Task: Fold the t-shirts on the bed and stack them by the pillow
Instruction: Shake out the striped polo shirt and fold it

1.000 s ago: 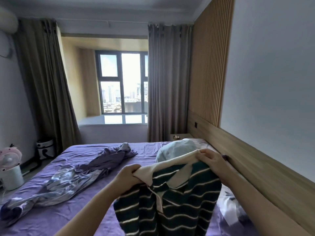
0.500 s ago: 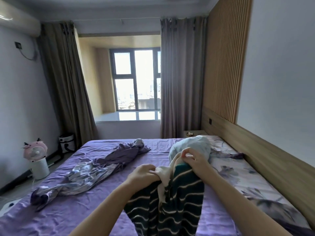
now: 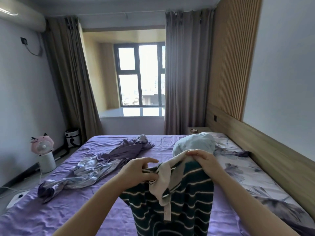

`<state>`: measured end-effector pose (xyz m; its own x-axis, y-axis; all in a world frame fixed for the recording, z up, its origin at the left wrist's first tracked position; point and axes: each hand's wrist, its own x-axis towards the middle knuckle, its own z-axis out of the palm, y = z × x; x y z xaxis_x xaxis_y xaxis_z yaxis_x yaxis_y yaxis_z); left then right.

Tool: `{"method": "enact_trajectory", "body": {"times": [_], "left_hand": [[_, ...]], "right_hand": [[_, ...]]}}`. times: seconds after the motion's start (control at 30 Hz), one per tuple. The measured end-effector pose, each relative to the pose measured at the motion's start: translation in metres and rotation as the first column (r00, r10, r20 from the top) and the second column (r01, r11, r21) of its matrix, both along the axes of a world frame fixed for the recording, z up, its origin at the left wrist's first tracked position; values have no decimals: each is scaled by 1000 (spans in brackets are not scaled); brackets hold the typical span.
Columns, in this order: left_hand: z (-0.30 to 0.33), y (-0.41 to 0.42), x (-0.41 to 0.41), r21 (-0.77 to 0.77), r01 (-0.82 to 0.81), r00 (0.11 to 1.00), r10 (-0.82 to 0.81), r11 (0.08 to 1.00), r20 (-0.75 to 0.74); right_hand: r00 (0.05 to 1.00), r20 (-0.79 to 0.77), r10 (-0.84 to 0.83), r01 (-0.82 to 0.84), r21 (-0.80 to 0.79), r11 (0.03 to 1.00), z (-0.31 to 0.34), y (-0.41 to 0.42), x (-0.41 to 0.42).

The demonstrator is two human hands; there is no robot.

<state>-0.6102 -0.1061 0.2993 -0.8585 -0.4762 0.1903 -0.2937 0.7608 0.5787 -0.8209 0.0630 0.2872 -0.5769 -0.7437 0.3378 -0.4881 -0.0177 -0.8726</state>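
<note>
Dark green cloth with thin cream stripes hangs from both hands over the purple bed (image 3: 56, 217): the striped shirt (image 3: 177, 206) is held up by its top edge, its cream collar (image 3: 162, 178) flopped forward between the two grips. The left hand (image 3: 136, 172) has thumb and fingers pinched on the striped edge just left of the collar, the forefinger lifted free above the pinch; the right hand (image 3: 207, 161) has its fingers closed together on the collar's far end, slightly higher. To do this well, I'd say each hand should work outward from the collar to a shoulder seam, so the shirt hangs square and flat before it is laid down; gripped this close together, the body bunches below the fingers. Just beyond the right fingertips sits a pale blue bundle (image 3: 194, 144) at the pillow end, near the floral pillow (image 3: 238, 169); whether it is folded I cannot tell. Well out past the left fingers lie a crumpled purple garment (image 3: 129, 147) and a pale patterned garment (image 3: 81, 172), neither folded. No container is on the bed.
</note>
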Motion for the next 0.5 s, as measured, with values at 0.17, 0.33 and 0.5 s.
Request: {"method": "enact_trajectory", "body": {"times": [0.17,0.33,0.5], "left_hand": [[0,1,-3,151,42,987,-17,988,-162],[1,2,-4,489,105,952,54,866,-301],[-2,-6,-7,122,70,989,-53,990,-134]], "right_hand": [[999,37,28,-27,-26,999,6,0,0],[995,68,72,-69,-42,997,15,-4,-1],[988,100,117,-113,-45,993,19,-10,1]]}}
